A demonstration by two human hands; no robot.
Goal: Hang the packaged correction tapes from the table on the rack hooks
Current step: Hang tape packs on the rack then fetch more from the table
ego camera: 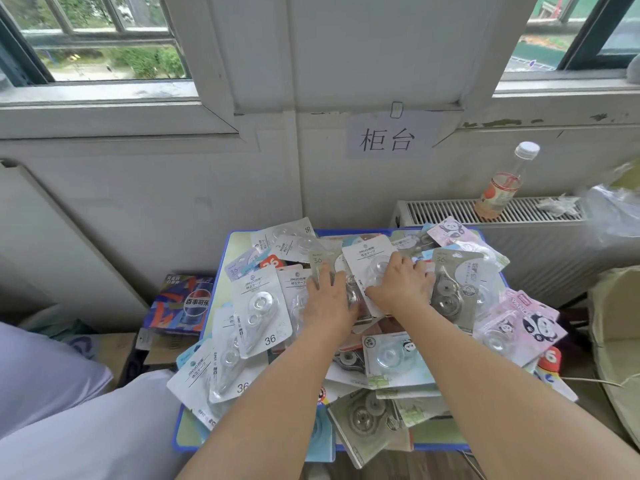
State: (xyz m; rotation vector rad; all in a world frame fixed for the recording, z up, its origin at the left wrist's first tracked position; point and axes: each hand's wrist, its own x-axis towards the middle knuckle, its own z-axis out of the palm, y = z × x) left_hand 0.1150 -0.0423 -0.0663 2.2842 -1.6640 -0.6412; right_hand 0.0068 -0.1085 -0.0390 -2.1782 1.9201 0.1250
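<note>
Head view looks down on a loose heap of packaged correction tapes (258, 306) covering a small blue-edged bench (180, 434) under a window. Both hands work near the far middle of the heap. The right hand (401, 284) lies on a white-carded pack (369, 263), fingers curled at its edge; whether it has the pack truly gripped I cannot tell. The left hand (327, 299) rests beside it with fingers spread flat over neighbouring packs, holding nothing that shows.

I judge this the picking step: a pack is being sorted out of the pile, and none is lifted yet. Next would come raising one pack clear by its card top and carrying it to a hook; no rack is in sight.

Several cards read "JINUO" and "36". A paper sign (389, 136) on the wall reads "柜台". A Pepsi-branded carton (183, 303) stands left of the bench, and a bottle (504, 183) stands on the radiator (450, 211).
</note>
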